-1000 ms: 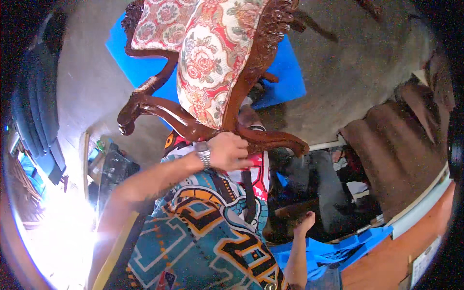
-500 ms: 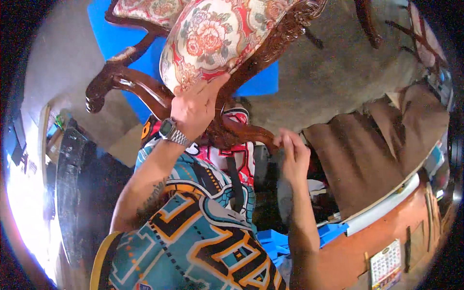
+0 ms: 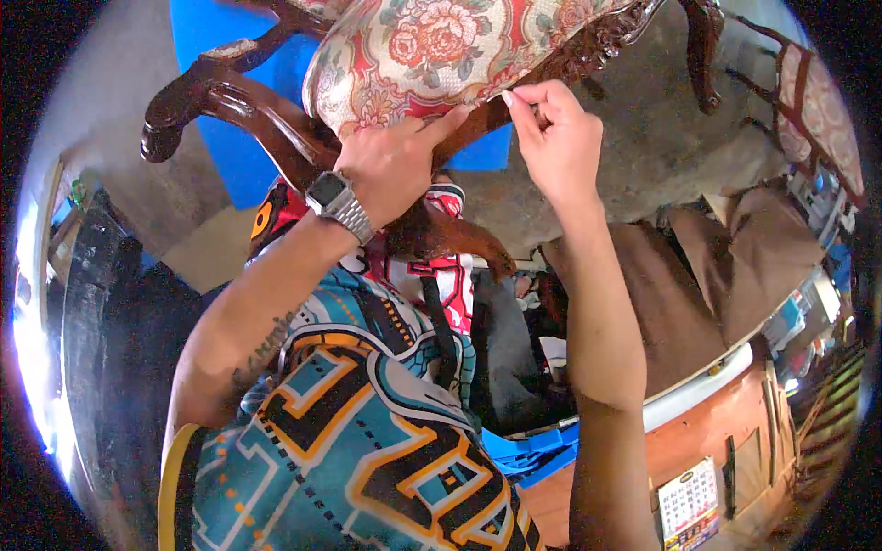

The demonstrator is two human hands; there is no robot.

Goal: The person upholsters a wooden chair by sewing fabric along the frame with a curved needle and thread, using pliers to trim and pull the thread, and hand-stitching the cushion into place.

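Note:
A carved dark wooden chair (image 3: 266, 110) with a floral padded panel (image 3: 432, 55) is tilted over my lap. Across the panel's near corner lies my left hand (image 3: 390, 170), wearing a metal watch (image 3: 335, 202). Its index finger stretches along the seam where fabric meets wood, and its other fingers are partly hidden. My right hand (image 3: 565, 142) is raised beside the panel's right edge, thumb and forefinger pinched close to the fabric border. Whatever sits between those fingertips is too small to make out.
Under the chair a blue sheet (image 3: 230, 156) covers part of the concrete floor. Brown material (image 3: 689, 294) drapes over a surface at the right. Another floral chair (image 3: 799, 110) stands at the far right. A wall calendar (image 3: 689, 505) hangs at lower right.
My right hand has risen from beside the lower chair leg to the panel's edge, its fingers now pinched. My left hand has shifted slightly right and up along the seam.

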